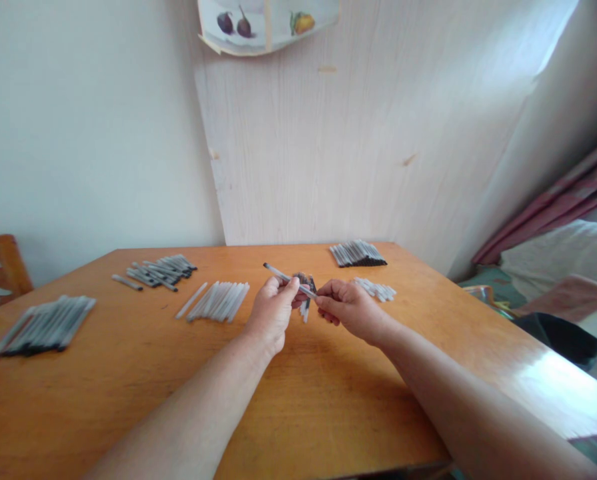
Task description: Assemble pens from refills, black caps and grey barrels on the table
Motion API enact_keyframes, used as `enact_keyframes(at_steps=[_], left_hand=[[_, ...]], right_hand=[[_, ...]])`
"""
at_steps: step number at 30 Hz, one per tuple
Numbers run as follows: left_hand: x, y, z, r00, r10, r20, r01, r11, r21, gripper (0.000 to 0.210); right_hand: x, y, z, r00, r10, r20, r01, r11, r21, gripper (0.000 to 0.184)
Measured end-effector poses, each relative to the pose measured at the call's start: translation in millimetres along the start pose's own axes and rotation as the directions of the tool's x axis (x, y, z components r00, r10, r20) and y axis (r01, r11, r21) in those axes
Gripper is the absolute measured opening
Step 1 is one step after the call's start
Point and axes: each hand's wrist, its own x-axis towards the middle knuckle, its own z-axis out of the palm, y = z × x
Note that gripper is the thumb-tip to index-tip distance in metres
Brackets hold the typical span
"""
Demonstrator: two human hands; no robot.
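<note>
My left hand [274,308] is closed around a slim pen [278,272] with a clear barrel and a dark far end, held tilted above the table. With thumb and fingers pinched, my right hand [347,305] meets the pen's near end; any small part inside that pinch is hidden. Behind and under the hands lies a small bunch of dark-and-clear pen parts [305,308], partly covered by my fingers. Just left of my left hand is a row of white translucent tubes [219,301]. Small clear caps [377,289] are heaped beyond my right hand.
On the wooden table [298,413], a loose pile of black-ended pens [161,272] lies at back left, a neat row of pens [45,325] at far left, and another stack [358,253] at back right. A wooden chair [8,267] stands left, a black container [558,339] right.
</note>
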Motion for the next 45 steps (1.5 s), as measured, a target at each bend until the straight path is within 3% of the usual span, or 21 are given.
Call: enact_keyframes(at_steps=[21,28,33,41,45], left_hand=[[0.6,-2.3,1.7,1.0,-0.024,-0.015,0.023,0.999,-0.023,0.026],[-0.5,0.0,1.1,0.998,0.057,-0.031,-0.054,0.996,0.071,0.019],[5.3,-3.3,-6.1,0.989,0.147,0.014,-0.147,0.975,0.169,0.02],[16.4,-16.5,-20.1,0.945,0.272,0.182,-0.327,0.817,0.475,0.016],[17.8,-19.9,-22.2,0.923,0.262,0.281,-0.384,0.617,0.687,0.014]], right_hand=[[1.7,3.9,5.8,0.999,-0.013,-0.034,0.013,1.0,0.019,0.021],[5.6,10.9,7.8,1.0,-0.017,0.021,0.017,1.0,-0.009,0.02],[8.1,17.4,1.4,0.999,-0.036,-0.02,0.032,0.984,-0.176,0.027],[12.4,18.0,-8.0,0.954,-0.111,-0.277,0.053,0.977,-0.209,0.022],[12.3,16.6,-10.8,0.942,-0.084,-0.324,0.042,0.99,-0.133,0.023]])
